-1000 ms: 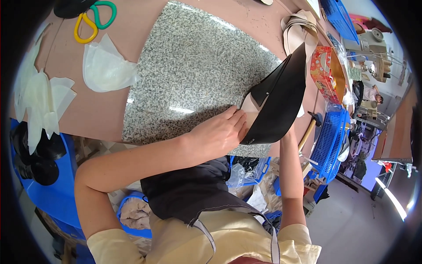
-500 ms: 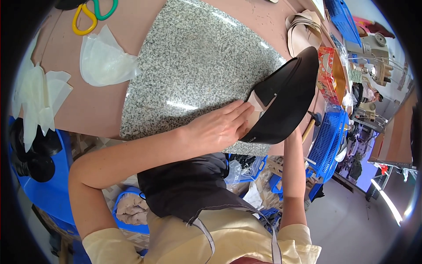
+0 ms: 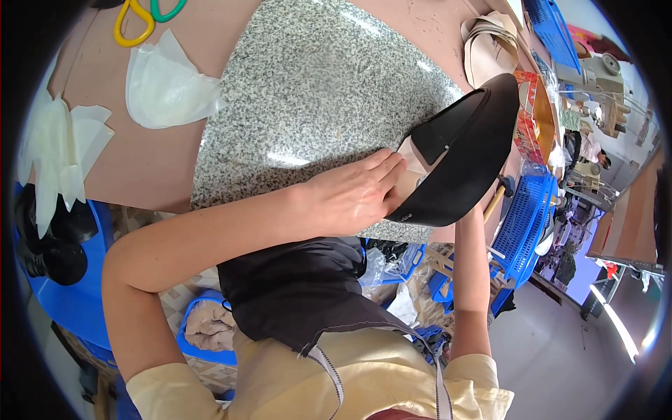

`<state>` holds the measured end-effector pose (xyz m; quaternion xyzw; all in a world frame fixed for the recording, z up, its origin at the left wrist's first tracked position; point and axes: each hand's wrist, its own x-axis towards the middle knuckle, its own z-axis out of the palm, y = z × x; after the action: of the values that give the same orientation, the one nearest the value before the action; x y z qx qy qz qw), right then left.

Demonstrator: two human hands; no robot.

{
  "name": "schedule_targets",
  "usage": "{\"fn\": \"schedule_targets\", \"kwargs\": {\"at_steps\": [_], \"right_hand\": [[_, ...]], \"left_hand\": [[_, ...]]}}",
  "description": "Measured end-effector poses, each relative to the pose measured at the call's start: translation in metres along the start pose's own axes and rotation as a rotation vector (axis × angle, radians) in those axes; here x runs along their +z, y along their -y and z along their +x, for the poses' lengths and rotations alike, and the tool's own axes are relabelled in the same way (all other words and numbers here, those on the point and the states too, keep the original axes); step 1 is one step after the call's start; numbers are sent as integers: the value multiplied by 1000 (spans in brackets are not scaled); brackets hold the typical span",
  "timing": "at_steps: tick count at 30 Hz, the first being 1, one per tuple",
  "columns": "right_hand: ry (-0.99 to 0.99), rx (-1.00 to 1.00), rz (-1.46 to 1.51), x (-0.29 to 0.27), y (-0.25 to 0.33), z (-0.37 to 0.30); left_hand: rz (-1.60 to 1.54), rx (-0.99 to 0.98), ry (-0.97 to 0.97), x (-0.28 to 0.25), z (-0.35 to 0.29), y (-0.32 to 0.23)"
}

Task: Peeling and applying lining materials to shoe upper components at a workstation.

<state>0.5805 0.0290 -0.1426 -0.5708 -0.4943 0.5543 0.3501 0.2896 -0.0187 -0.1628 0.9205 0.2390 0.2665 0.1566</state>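
Note:
A black shoe upper with a pale beige lining is tilted up over the near right part of the speckled granite slab. My left hand grips its near left edge, fingertips at the lining and the thumb out of sight. From below, my right wrist goes up behind the upper; that hand and its fingers are hidden by it.
Translucent white stiffener pieces and scissors with yellow and green handles lie to the left. Beige cut pieces, a red box, a hammer and blue baskets stand right.
The shoe upper has shifted slightly right and turned a little, so more of its inside shows. My left hand has moved slightly right with it, and the whole view has shifted a bit.

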Motion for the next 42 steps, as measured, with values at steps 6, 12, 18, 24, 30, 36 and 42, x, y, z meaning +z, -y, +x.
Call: {"fn": "schedule_targets", "kwargs": {"at_steps": [6, 12, 18, 24, 30, 36, 42], "right_hand": [[-88, -28, -249, 26, 6, -7], [-246, -56, -517, 46, 36, -17], [-366, 64, -154, 95, 74, -87], [-327, -275, -142, 99, 45, -124], [-587, -505, -592, 22, 68, -108], [-69, -817, -1058, 1, 102, -115], [72, -910, -1103, 16, 101, -133]], "left_hand": [[-130, -45, -32, -3, 5, 1], [-372, -64, -137, -30, 36, -5], [-373, -468, -439, -106, 9, -69], [86, -572, -136, -49, 82, -131], [-59, -612, -28, -34, 86, -141], [87, -430, 95, -68, 87, -114], [98, -330, 146, -78, 84, -103]]}}
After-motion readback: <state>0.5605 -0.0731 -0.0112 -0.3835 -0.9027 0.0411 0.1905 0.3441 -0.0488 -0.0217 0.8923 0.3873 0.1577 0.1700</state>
